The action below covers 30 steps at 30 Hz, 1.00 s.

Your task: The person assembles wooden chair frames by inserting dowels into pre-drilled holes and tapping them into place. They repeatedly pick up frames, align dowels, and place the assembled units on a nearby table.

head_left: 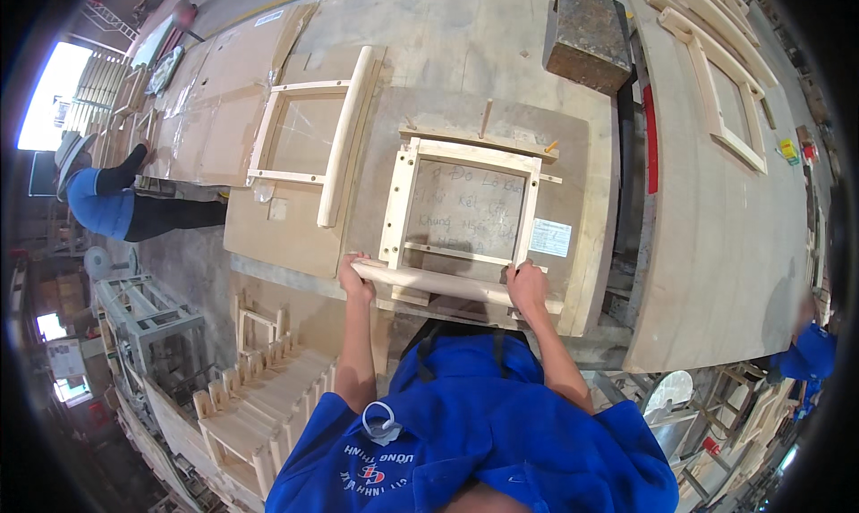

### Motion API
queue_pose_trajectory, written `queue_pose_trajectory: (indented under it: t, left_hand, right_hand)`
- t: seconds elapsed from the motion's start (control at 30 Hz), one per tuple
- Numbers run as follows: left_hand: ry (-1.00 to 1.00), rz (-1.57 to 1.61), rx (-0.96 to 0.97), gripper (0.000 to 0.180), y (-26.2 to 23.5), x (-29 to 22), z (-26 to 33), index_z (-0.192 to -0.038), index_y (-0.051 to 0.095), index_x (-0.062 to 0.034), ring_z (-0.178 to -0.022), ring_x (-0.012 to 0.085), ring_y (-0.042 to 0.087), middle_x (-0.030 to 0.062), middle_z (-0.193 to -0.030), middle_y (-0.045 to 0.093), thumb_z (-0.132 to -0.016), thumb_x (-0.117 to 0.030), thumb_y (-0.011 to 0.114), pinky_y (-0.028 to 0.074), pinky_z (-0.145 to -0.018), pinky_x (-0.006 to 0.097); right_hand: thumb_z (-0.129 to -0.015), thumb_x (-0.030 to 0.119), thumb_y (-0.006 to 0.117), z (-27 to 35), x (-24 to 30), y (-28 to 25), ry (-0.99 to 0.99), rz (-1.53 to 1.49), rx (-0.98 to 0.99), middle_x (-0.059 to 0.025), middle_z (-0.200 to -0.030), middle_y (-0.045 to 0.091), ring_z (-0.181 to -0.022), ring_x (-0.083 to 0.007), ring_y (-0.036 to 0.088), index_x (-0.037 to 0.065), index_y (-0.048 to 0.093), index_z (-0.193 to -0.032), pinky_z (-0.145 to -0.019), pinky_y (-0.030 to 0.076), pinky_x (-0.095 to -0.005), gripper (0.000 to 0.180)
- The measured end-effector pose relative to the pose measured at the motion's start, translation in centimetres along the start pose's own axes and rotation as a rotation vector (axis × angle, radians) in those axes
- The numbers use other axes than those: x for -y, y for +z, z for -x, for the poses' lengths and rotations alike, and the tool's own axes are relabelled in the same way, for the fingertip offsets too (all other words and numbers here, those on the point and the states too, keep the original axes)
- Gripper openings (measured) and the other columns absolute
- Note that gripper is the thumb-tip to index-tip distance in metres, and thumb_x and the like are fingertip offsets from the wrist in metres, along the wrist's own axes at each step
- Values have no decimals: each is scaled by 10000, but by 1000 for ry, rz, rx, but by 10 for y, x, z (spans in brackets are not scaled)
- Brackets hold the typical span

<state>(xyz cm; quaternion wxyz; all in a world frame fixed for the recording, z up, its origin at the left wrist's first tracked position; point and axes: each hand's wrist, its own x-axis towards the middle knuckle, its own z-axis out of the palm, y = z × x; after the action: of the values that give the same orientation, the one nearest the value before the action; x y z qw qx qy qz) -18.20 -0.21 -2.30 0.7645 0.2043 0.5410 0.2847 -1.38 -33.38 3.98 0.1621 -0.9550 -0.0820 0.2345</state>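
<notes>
A thick, rounded pale wooden rail (438,283) lies crosswise along the near side of a rectangular wooden frame (400,200). My left hand (356,279) is closed round the rail's left end, which reaches past the frame's side piece. At the near right corner of the frame, my right hand (528,287) is closed on the rail. Whether its fingers also touch the frame's right side is hidden. The frame lies flat on a board (371,178) with handwriting on it. Along the frame's far side runs a wooden strip (474,144) with upright pegs.
Left of the board lies another wooden frame (333,137) on cardboard. A rusty metal block (588,37) stands at the far right of the bench. Further right, a table (707,271) carries more frame parts (738,142). A co-worker in blue (107,200) stands at the far left.
</notes>
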Motion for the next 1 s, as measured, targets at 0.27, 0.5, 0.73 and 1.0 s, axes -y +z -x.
queue_pose_trajectory:
  t: [0.27, 0.5, 0.73, 1.0]
  left_hand:
    - [511, -835, -209, 293, 9, -19, 8, -1052, 570, 10, -972, 302, 565, 146, -1006, 579, -794, -105, 649, 449, -900, 402]
    - [1091, -1373, 70, 640, 138, -33, 9, -1263, 502, 61, -1193, 396, 469, 271, -1234, 528, -747, -244, 727, 353, -1040, 462]
    - [1308, -1530, 224, 857, 201, 29, -50, -1366, 372, 130, -1316, 459, 362, 336, -1341, 449, -737, -337, 719, 292, -1114, 498]
    - [1026, -1513, 226, 666, 196, 38, -57, -1273, 506, -15, -1297, 396, 430, 185, -1335, 524, -717, -318, 713, 354, -1065, 492]
  right_hand:
    - [-903, 342, 560, -7, -3, 0, 5, -9, 38, -282, -742, 656, -733, -435, 668, -83, 587, -953, -700, 533, -518, 429]
    - [-903, 385, 576, -14, 1, -9, -11, 38, 134, -288, -814, 665, -804, -438, 665, -62, 588, -996, -718, 526, -512, 457]
    - [-913, 373, 604, -35, 57, -75, -114, -174, -276, -203, -971, 672, -899, -400, 638, 2, 566, -1059, -767, 496, -506, 400]
    - [-985, 621, 314, -168, 132, -81, 243, -1664, 600, -137, -1083, 675, -872, -228, 684, -38, 551, -1230, -644, 542, -311, 742]
